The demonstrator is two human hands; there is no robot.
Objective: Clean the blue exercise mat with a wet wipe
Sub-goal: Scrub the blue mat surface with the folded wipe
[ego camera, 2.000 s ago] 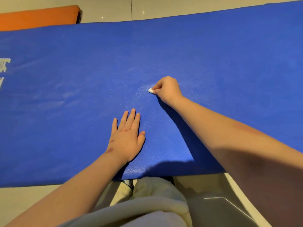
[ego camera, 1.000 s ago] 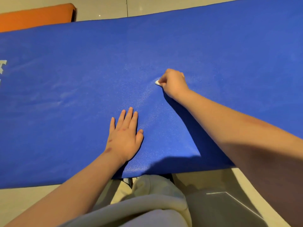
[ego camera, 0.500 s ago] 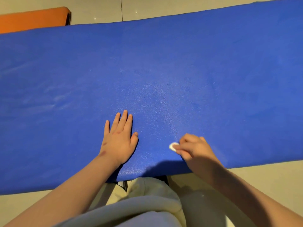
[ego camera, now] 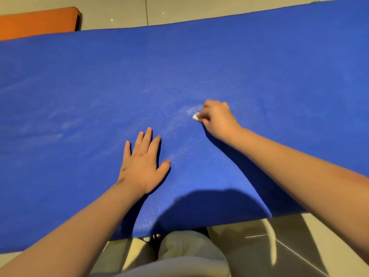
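Wiping step: right grip (ego camera: 217, 119) pinches wet wipe (ego camera: 196, 116) at the middle of the blue mat (ego camera: 279, 66); left grip (ego camera: 142, 166) lies flat and open, bracing it. Next likely needs another firm stroke.

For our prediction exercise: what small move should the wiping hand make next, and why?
Probably drag the wet wipe toward the near edge: the right hand pinches it mid-mat, a pale streak runs nearward from it, and the flat left hand steadies the blue mat.

Tiled floor (ego camera: 199, 9) carries blue mat (ego camera: 199, 56); orange mat (ego camera: 38, 23) beyond.
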